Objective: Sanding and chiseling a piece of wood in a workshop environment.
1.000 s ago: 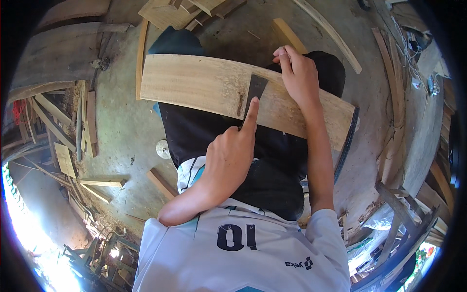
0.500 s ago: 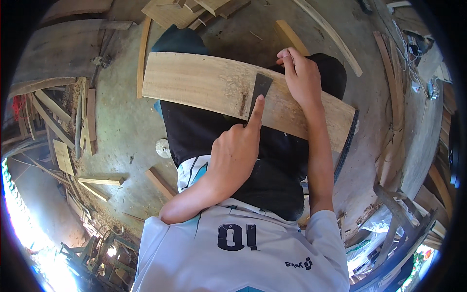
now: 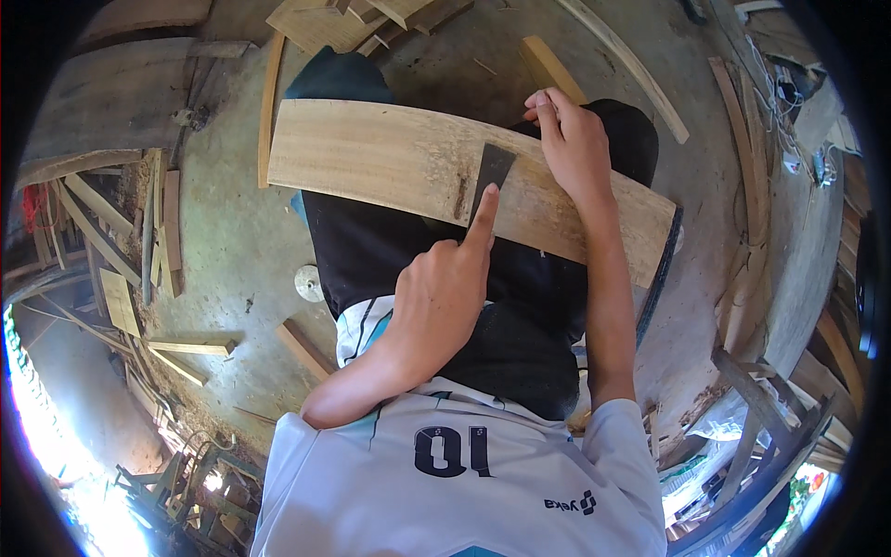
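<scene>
A long pale wooden board [image 3: 371,139] with brown stains lies across my lap, tilted down to the right. On its middle rests a dark, flat, tapered strip [image 3: 493,167], wider at its far end. My left hand [image 3: 444,283] is at the near edge, its index finger stretched along the strip and the other fingers curled in; the strip's near end is hidden at the hand. My right hand [image 3: 577,148] lies over the board right of the strip, fingers bent and thumb and fingertips together by the far edge. Whether anything is pinched there cannot be made out.
Wood offcuts [image 3: 190,348] and a round pale disc [image 3: 309,283] lie on the concrete floor [image 3: 223,241] at left. More planks [image 3: 343,23] are piled ahead. Long boards [image 3: 742,158] and tangled cables [image 3: 789,93] are at right, with a wooden frame [image 3: 761,399] nearer.
The view has shifted very slightly. My left index fingertip has slid a little left and nearer along the dark strip, which has shifted slightly left. The right hand keeps its place on the board.
</scene>
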A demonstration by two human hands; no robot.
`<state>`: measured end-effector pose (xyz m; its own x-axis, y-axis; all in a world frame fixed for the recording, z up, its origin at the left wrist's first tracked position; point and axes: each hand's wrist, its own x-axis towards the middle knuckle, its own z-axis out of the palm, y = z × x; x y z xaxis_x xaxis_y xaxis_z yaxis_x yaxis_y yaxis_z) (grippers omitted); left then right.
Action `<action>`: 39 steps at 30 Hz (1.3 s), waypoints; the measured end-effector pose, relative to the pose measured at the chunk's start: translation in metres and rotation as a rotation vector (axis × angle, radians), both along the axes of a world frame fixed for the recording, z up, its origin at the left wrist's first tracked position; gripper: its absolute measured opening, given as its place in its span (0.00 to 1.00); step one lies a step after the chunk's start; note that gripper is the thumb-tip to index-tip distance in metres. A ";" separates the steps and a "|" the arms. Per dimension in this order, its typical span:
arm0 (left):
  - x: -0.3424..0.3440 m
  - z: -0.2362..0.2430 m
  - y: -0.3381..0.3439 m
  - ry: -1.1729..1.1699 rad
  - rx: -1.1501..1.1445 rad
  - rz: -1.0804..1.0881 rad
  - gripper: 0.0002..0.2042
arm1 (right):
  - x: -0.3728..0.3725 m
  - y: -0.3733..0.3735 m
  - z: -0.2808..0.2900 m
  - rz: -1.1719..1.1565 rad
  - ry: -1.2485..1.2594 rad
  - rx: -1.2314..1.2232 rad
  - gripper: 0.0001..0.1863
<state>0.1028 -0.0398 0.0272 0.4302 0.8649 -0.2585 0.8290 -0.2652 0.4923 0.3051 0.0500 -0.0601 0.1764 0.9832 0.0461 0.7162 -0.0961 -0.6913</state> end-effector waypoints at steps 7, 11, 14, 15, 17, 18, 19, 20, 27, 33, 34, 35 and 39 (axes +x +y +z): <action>0.006 -0.001 0.006 -0.008 0.058 0.018 0.27 | 0.000 0.000 -0.001 -0.021 0.065 -0.033 0.15; 0.000 0.009 -0.001 -0.037 -0.186 0.051 0.25 | 0.002 0.000 -0.002 -0.019 0.035 -0.009 0.15; 0.005 0.007 0.004 -0.028 -0.182 0.062 0.25 | 0.004 0.004 -0.002 0.002 0.022 -0.009 0.14; 0.008 0.005 0.009 -0.038 -0.151 0.064 0.25 | 0.006 0.005 -0.005 -0.001 0.043 -0.014 0.14; 0.016 -0.008 0.023 -0.067 -0.114 0.070 0.25 | 0.006 0.005 -0.007 -0.001 0.060 -0.014 0.14; 0.018 -0.013 0.028 -0.093 -0.084 0.072 0.25 | 0.005 0.005 -0.007 -0.016 0.129 0.020 0.13; 0.018 -0.014 0.030 -0.096 -0.079 0.074 0.25 | 0.005 0.004 -0.006 -0.031 0.198 0.054 0.13; 0.018 -0.015 0.033 -0.113 -0.090 0.069 0.26 | 0.007 0.003 -0.004 -0.035 0.191 0.056 0.13; -0.032 -0.023 0.015 -0.407 -0.199 0.086 0.37 | 0.027 -0.062 0.034 -0.029 -0.111 0.242 0.10; -0.128 -0.004 0.029 -0.189 -0.330 0.230 0.22 | 0.084 -0.152 0.025 -0.370 -0.218 0.110 0.18; -0.137 -0.005 0.037 -0.109 -0.280 0.217 0.21 | 0.088 -0.159 0.015 -0.369 -0.219 0.118 0.18; -0.146 -0.004 0.046 -0.021 -0.229 0.206 0.21 | 0.089 -0.165 0.003 -0.468 -0.101 0.112 0.20; -0.177 -0.020 0.085 0.310 0.051 0.173 0.25 | 0.096 -0.170 -0.009 -0.590 0.005 -0.022 0.28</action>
<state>-0.0744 0.0452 0.0073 0.1837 0.9334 -0.3082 0.9718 -0.1253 0.1996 0.4007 -0.1198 -0.0691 0.6941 0.7195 0.0243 0.5340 -0.4919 -0.6876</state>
